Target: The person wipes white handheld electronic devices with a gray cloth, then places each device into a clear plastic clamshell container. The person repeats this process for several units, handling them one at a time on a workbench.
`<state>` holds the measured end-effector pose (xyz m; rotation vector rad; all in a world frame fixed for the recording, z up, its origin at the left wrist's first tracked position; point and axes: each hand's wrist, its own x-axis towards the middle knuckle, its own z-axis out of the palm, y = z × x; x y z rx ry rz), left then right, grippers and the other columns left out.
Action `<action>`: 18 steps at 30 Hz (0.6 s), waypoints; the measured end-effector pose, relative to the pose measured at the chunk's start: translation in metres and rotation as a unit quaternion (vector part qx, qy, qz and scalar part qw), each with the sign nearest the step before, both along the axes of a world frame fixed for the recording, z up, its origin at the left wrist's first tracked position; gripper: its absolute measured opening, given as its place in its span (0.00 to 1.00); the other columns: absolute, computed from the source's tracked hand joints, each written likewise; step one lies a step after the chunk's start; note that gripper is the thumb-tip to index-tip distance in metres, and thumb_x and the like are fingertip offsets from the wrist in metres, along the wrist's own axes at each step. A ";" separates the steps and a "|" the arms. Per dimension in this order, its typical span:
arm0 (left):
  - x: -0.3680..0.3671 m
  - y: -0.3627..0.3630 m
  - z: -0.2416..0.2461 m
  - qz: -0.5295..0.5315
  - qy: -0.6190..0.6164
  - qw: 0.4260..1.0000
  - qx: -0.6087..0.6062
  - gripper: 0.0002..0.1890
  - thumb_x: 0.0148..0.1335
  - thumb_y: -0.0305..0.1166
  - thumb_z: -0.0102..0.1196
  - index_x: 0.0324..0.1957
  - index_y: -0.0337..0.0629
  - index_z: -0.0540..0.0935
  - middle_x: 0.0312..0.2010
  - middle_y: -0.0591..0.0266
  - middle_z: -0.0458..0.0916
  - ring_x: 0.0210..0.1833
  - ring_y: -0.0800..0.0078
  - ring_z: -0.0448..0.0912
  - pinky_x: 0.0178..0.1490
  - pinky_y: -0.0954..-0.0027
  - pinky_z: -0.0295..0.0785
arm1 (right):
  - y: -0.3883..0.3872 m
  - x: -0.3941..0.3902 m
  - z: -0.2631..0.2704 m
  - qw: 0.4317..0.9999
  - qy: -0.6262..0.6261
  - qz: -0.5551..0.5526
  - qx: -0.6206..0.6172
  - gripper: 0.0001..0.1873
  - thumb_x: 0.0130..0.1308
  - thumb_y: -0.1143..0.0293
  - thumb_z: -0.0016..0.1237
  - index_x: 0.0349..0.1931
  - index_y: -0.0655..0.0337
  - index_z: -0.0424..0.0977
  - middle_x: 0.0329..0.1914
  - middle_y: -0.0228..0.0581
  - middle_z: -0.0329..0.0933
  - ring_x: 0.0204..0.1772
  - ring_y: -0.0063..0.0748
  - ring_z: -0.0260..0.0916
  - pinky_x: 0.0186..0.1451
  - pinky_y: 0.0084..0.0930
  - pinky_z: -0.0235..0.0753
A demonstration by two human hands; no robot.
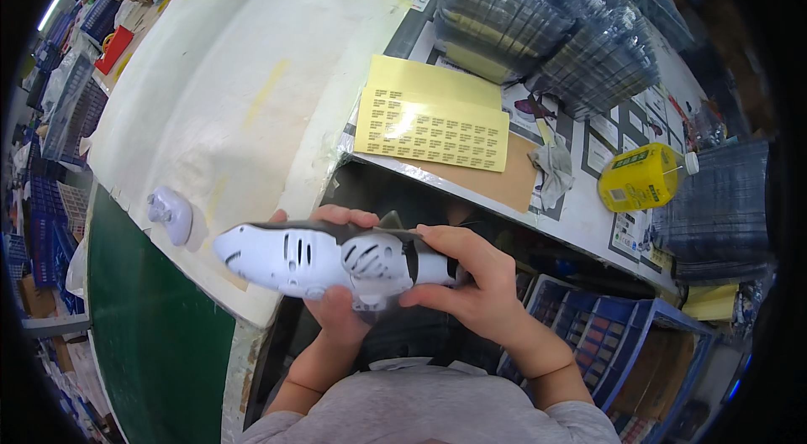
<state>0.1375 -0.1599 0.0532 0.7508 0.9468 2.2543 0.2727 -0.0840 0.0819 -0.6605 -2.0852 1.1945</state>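
Observation:
A white and dark grey plastic toy shark (277, 258) lies sideways between my two hands, its snout pointing left and its white underside towards me. My left hand (340, 311) grips the middle of the body, thumb below and fingers over the dark back. Around the tail end on the right, my right hand (479, 283) closes with thumb and fingers. On the white table, left of the snout, rests a small pale lilac plastic part (171, 215) that looks like a controller.
A yellow sticker sheet (435, 129) lies on the right-hand table, with a grey cloth (555, 170), a yellow liquid bottle (640, 178) and stacked clear plastic trays (504, 9) beyond. A blue crate (592, 330) stands at lower right. Part of another person shows at the top.

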 end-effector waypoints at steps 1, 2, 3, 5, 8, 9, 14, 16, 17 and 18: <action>0.000 0.001 -0.001 -0.004 -0.010 1.000 -0.002 0.44 0.59 0.51 0.57 0.70 0.55 0.46 0.53 0.55 0.66 0.54 0.62 0.69 0.64 0.57 0.62 | -0.001 0.000 -0.001 1.000 -0.010 -0.012 0.025 0.35 0.41 0.64 0.71 0.52 0.65 0.73 0.48 0.46 0.79 0.44 0.33 0.77 0.49 0.23 0.75; 0.000 0.001 -0.003 -0.008 -0.020 1.000 -0.004 0.45 0.59 0.52 0.57 0.70 0.55 0.46 0.53 0.55 0.66 0.54 0.62 0.69 0.64 0.57 0.62 | -0.002 -0.001 -0.002 1.000 -0.006 -0.015 0.014 0.34 0.41 0.64 0.71 0.51 0.65 0.74 0.48 0.46 0.79 0.45 0.34 0.77 0.49 0.24 0.75; 0.002 0.002 -0.004 -0.014 -0.032 0.999 -0.006 0.45 0.59 0.52 0.57 0.70 0.55 0.46 0.53 0.55 0.66 0.53 0.62 0.69 0.64 0.56 0.62 | -0.003 0.000 -0.003 1.000 -0.003 -0.018 0.003 0.33 0.42 0.63 0.71 0.50 0.65 0.74 0.48 0.46 0.79 0.46 0.34 0.77 0.50 0.25 0.74; -0.002 0.003 -0.007 -0.026 -0.032 0.999 0.021 0.45 0.57 0.51 0.58 0.70 0.53 0.47 0.52 0.55 0.66 0.52 0.61 0.70 0.63 0.57 0.64 | 0.001 0.002 -0.001 1.000 -0.006 0.008 0.016 0.30 0.43 0.62 0.70 0.47 0.65 0.76 0.47 0.47 0.78 0.47 0.37 0.77 0.51 0.28 0.75; -0.028 -0.001 -0.022 -0.026 -0.070 0.995 0.067 0.50 0.53 0.47 0.64 0.70 0.48 0.46 0.49 0.46 0.68 0.51 0.54 0.74 0.56 0.54 0.71 | 0.039 0.014 0.026 0.992 -0.033 0.046 0.110 0.23 0.46 0.64 0.67 0.42 0.64 0.79 0.48 0.49 0.78 0.52 0.44 0.75 0.55 0.33 0.74; -0.043 -0.007 -0.027 -0.037 -0.049 0.996 0.068 0.48 0.54 0.46 0.63 0.70 0.48 0.47 0.49 0.46 0.69 0.50 0.54 0.74 0.57 0.54 0.70 | 0.054 0.024 0.032 0.985 -0.031 -0.056 0.160 0.19 0.51 0.69 0.64 0.44 0.64 0.78 0.49 0.48 0.78 0.53 0.41 0.75 0.55 0.30 0.73; -0.090 -0.038 -0.045 0.012 -0.074 0.995 0.058 0.41 0.58 0.42 0.57 0.69 0.48 0.52 0.55 0.48 0.68 0.55 0.54 0.73 0.63 0.54 0.66 | 0.187 0.050 0.089 0.799 -0.128 -0.330 0.487 0.18 0.62 0.66 0.54 0.51 0.62 0.74 0.49 0.45 0.77 0.49 0.43 0.75 0.52 0.30 0.72; -0.100 -0.049 -0.058 0.052 -0.138 0.989 0.023 0.38 0.60 0.42 0.54 0.69 0.48 0.53 0.57 0.47 0.68 0.56 0.53 0.72 0.63 0.53 0.66 | 0.225 0.055 0.101 0.846 -0.269 -0.257 0.381 0.18 0.62 0.64 0.53 0.49 0.63 0.75 0.43 0.46 0.79 0.46 0.44 0.76 0.50 0.31 0.73; -0.102 -0.049 -0.064 0.072 -0.168 0.983 0.004 0.36 0.61 0.41 0.53 0.69 0.48 0.54 0.58 0.47 0.68 0.56 0.52 0.72 0.64 0.53 0.65 | 0.238 0.055 0.106 0.858 -0.291 -0.241 0.349 0.17 0.61 0.65 0.53 0.47 0.65 0.76 0.41 0.46 0.80 0.45 0.43 0.77 0.49 0.30 0.74; -0.101 -0.050 -0.062 0.081 -0.224 0.971 0.033 0.31 0.65 0.41 0.47 0.68 0.47 0.56 0.57 0.46 0.69 0.56 0.52 0.72 0.63 0.52 0.66 | 0.250 0.051 0.109 0.870 -0.312 -0.217 0.315 0.16 0.61 0.66 0.53 0.46 0.66 0.77 0.40 0.46 0.80 0.44 0.43 0.77 0.48 0.30 0.74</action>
